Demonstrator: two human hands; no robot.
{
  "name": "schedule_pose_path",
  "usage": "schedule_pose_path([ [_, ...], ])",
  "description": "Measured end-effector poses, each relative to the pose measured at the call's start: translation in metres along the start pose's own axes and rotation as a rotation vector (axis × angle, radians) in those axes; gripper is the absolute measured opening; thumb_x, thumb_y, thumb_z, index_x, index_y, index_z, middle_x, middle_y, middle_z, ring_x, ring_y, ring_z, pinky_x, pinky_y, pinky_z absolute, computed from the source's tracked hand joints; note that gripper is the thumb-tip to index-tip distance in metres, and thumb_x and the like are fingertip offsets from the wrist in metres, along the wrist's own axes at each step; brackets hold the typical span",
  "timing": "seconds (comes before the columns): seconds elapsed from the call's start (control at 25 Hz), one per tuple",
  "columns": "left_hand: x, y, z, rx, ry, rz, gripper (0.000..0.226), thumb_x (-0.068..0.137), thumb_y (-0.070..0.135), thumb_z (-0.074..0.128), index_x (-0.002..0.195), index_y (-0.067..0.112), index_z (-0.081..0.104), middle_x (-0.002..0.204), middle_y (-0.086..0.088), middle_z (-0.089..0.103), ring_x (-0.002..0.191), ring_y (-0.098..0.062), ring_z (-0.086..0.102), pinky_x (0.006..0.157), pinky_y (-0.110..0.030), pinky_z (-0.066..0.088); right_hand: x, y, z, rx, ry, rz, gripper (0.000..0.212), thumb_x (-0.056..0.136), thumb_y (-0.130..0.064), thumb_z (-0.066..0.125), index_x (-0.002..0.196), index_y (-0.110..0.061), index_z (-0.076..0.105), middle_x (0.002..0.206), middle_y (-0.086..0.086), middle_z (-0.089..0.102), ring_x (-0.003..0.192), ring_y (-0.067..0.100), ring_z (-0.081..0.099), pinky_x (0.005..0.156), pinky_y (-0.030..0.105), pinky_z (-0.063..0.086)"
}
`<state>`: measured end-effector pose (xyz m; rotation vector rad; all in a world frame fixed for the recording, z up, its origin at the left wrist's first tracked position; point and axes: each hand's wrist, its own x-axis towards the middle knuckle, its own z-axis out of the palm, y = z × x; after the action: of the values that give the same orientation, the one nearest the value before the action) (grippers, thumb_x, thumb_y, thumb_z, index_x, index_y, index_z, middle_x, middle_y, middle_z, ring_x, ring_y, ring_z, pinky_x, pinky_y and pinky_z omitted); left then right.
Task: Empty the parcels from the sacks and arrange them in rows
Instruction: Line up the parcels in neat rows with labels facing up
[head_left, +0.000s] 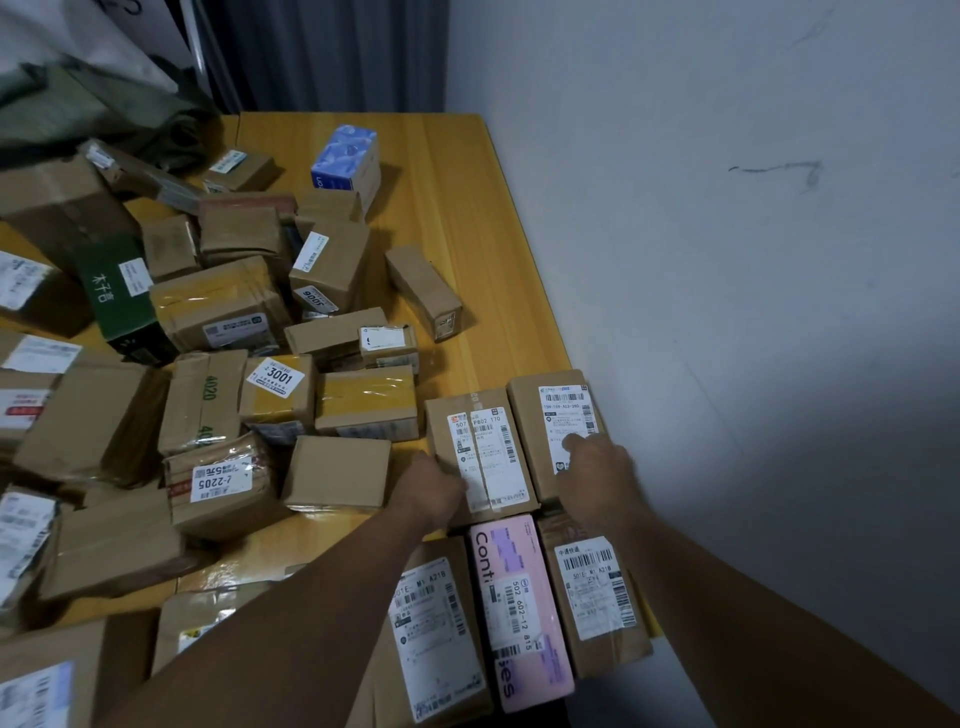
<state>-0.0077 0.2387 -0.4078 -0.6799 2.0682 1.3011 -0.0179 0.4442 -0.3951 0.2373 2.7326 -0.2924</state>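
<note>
Carefully now, your left hand (435, 493) grips the near corner of one labelled parcel (480, 447) while your right hand (597, 475) presses open fingers on the neighbouring parcel (558, 415) at the bench's (467, 208) right edge, where a hard nudge could tip it off.

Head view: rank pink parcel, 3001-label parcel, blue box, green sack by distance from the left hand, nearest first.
1. Pink parcel, just right of the left hand, which grips a brown parcel.
2. Parcel labelled 3001, mid-table, to the left.
3. Blue box, far end.
4. Green sack, far left corner.
</note>
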Motion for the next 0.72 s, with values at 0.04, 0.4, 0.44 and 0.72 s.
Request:
schedule_pose_path([
  [0.04, -0.001, -0.001, -0.004, 0.012, 0.009, 0.013, 0.045, 0.094, 0.014, 0.063, 0.132, 0.002, 0.044, 0.125, -0.011, 0.06, 0.102, -0.022, 0.056, 0.08, -0.032, 0.046, -0.003, -0.005, 0.0, -0.015, -0.023, -0.032, 0.037, 0.092, -0.017, 0.051, 0.128, -0.013, 0.059, 0.125, 0.015, 0.058, 0.116, 0.035, 0.053, 0.098, 0.04, 0.048],
  [0.4, -0.015, -0.02, -0.054, 0.001, 0.163, 0.078, 0.049, 0.087, 0.024, 0.064, 0.128, 0.006, 0.046, 0.122, -0.017, 0.062, 0.107, -0.032, 0.062, 0.085, -0.04, 0.054, -0.018, -0.056, -0.008, 0.05, -0.114, -0.065, 0.015, 0.091, -0.021, 0.055, 0.103, -0.015, 0.049, 0.115, 0.012, 0.05, 0.111, 0.033, 0.05, 0.091, 0.043, 0.049],
  [0.44, -0.021, -0.022, -0.064, 0.003, 0.182, 0.073, 0.048, 0.092, 0.023, 0.06, 0.134, 0.005, 0.043, 0.126, -0.016, 0.059, 0.11, -0.032, 0.059, 0.083, -0.036, 0.05, -0.02, -0.07, -0.01, 0.071, -0.105, -0.099, 0.019, 0.09, -0.021, 0.056, 0.107, -0.013, 0.052, 0.117, 0.013, 0.05, 0.112, 0.034, 0.05, 0.092, 0.042, 0.049],
  [0.72, -0.033, -0.056, -0.124, -0.048, 0.348, 0.07, 0.031, 0.096, 0.015, 0.053, 0.126, 0.009, 0.053, 0.122, -0.012, 0.06, 0.112, -0.031, 0.057, 0.096, -0.043, 0.049, -0.036, -0.153, -0.006, 0.107, -0.158, -0.297, 0.036, 0.088, -0.017, 0.062, 0.123, -0.011, 0.057, 0.126, 0.013, 0.048, 0.121, 0.035, 0.046, 0.096, 0.04, 0.046],
])
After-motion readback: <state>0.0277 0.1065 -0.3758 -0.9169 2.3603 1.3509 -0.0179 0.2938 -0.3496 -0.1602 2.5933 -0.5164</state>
